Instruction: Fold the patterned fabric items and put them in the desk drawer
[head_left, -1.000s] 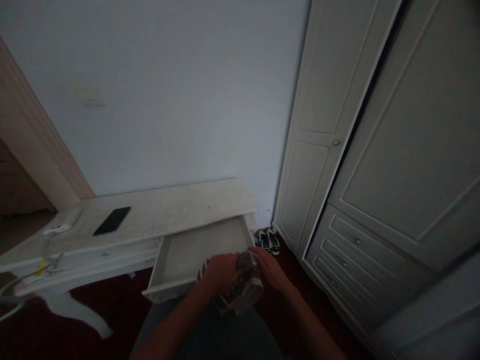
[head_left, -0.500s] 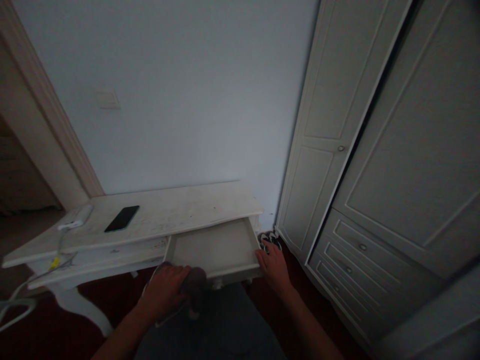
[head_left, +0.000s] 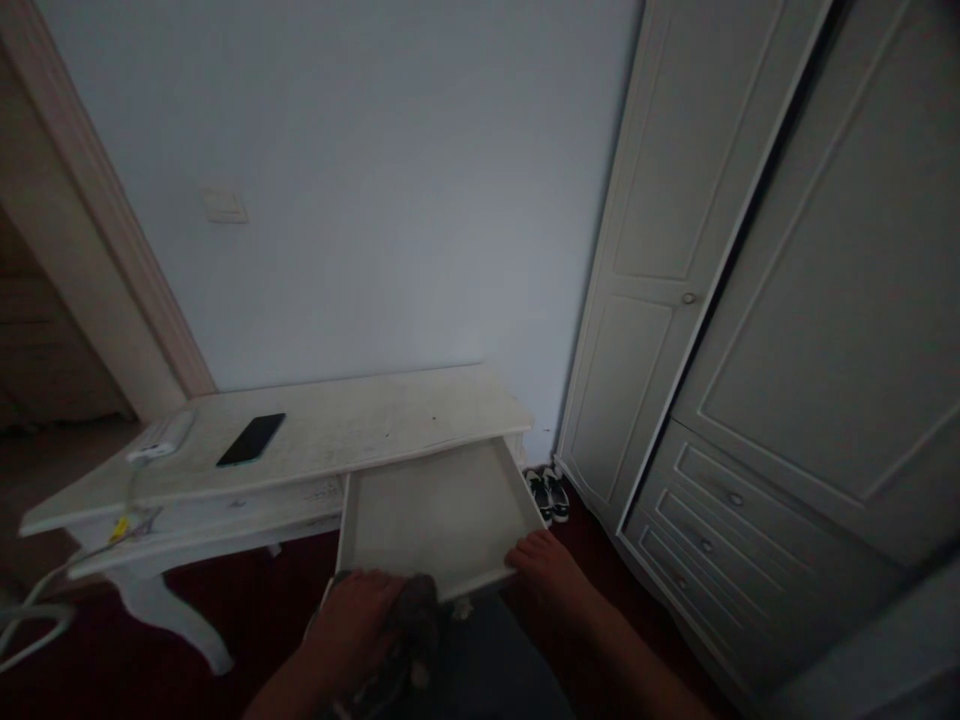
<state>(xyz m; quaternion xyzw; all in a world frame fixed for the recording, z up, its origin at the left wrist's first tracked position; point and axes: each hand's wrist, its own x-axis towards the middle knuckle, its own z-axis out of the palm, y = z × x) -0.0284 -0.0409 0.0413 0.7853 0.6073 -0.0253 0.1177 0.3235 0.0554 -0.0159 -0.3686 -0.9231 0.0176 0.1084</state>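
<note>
A white drawer stands pulled out of a white console table, and its inside is bare. My right hand rests on the drawer's front right corner, fingers bent over the edge. My left hand is closed around a dark bundle of cloth with pale stripes, held low in front of the drawer's front left corner.
A black phone and a white power strip lie on the tabletop's left part, with a cable trailing to the floor. A tall white wardrobe fills the right. A pair of shoes sits by its base.
The cloth bundle went from both hands over the drawer to my left hand alone, lowered in front. My right hand moved to the drawer's front corner, and the drawer now stands further out.
</note>
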